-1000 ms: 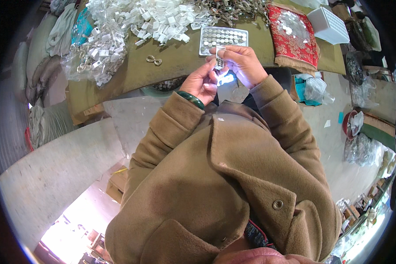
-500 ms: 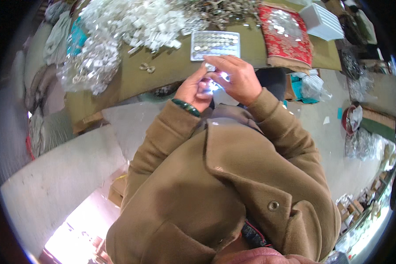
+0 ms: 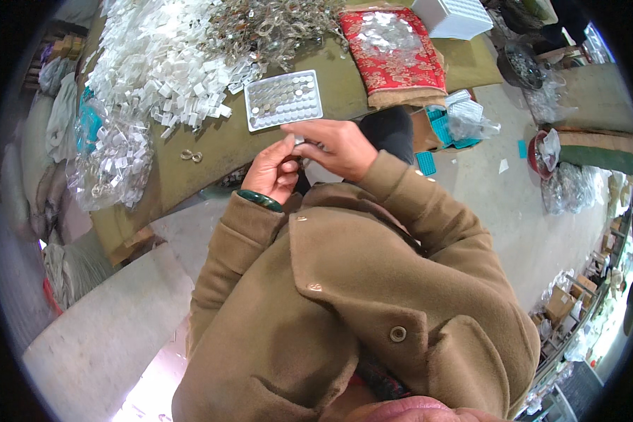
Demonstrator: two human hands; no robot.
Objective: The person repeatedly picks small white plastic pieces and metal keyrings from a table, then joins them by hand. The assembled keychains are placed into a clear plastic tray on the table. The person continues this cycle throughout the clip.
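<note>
Shifted leftward in view with the tray (image 3: 318, 98), left hand (image 3: 269, 169) and right hand (image 3: 342, 148) are pinched on a small pale piece (image 3: 299, 140), seemingly mid-fitting, with steady pressure needed next.

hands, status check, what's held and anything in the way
Left hand, right hand: both gripping small pale piece. Fingers mostly cover it. White tray just beyond.
</note>
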